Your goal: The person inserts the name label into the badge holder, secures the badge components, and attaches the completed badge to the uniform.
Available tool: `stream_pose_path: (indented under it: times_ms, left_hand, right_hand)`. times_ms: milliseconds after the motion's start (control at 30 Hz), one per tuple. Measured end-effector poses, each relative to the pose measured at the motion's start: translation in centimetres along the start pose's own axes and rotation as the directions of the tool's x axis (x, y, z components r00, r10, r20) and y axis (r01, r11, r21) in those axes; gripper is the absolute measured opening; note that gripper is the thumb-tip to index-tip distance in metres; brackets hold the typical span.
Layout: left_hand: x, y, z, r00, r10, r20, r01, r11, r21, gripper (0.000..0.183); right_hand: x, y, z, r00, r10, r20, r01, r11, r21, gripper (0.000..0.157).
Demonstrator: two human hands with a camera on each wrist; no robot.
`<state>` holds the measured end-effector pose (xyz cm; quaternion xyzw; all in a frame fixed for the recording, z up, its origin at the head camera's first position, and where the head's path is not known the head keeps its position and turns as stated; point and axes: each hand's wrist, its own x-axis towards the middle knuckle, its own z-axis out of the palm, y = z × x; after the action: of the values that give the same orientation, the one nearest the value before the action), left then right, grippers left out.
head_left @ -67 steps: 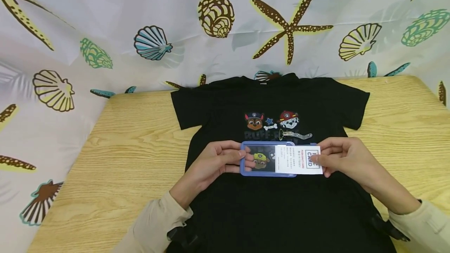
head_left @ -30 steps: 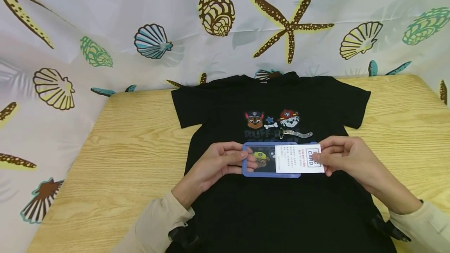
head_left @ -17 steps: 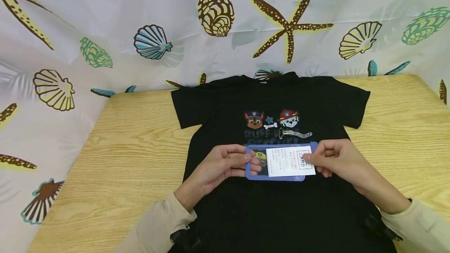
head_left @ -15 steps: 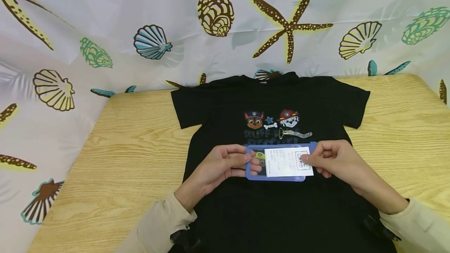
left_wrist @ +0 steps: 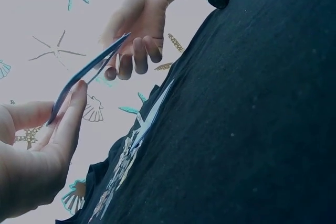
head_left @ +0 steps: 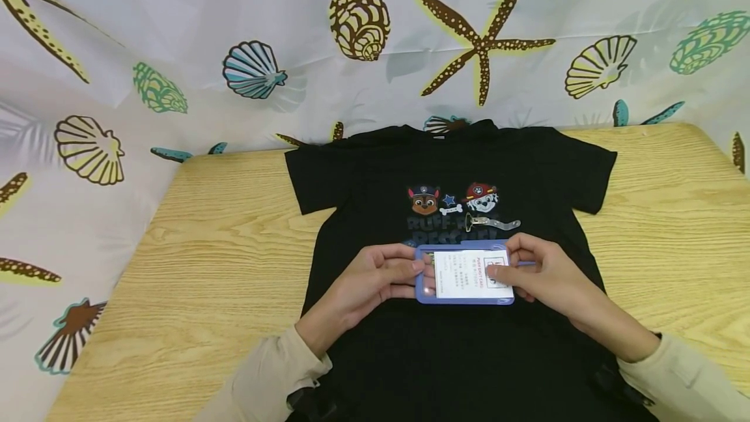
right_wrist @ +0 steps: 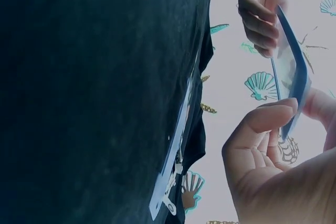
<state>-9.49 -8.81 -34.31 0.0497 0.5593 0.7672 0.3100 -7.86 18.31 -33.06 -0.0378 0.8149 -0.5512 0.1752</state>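
Observation:
A blue-framed clear card holder (head_left: 463, 301) is held above a black T-shirt (head_left: 457, 357). My left hand (head_left: 381, 275) pinches its left end, thumb in front and fingers showing through the clear panel. A white printed card (head_left: 463, 275) lies within the frame, covering most of the panel. On the card's right end rests the thumb of my right hand (head_left: 545, 275), its other fingers bent behind. In the left wrist view the holder (left_wrist: 86, 72) is tilted between both hands. Under it, a flat blue-and-white piece (left_wrist: 153, 115) lies on the shirt, mostly hidden in the head view.
A clear strap with a metal clip (head_left: 492, 223) lies on the shirt below the printed cartoon dogs (head_left: 424, 200). The shirt is spread on a wooden table (head_left: 222, 233). A shell-and-starfish patterned cloth (head_left: 328, 109) hangs behind and at the left.
My right hand has moved left with the white card, which now sits inside the blue frame instead of sticking out at the right. The left hand and holder shifted slightly right and down.

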Motion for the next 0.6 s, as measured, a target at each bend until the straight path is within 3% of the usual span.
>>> stream_pose_path:
  times_ms: [333,600]
  left_hand:
    - [0.0,-0.3,0.3,1.000,-0.007,-0.024,0.008,1.000,0.022,0.024]
    - [0.1,-0.5,0.2,0.999,-0.014,-0.032,0.015,0.999,0.033,0.021]
  right_hand:
    - [0.4,-0.6,0.9,0.999,0.032,0.042,-0.029,0.997,-0.078,0.050]
    - [0.4,-0.8,1.4,0.999,0.012,0.044,-0.009,0.997,-0.074,0.040]
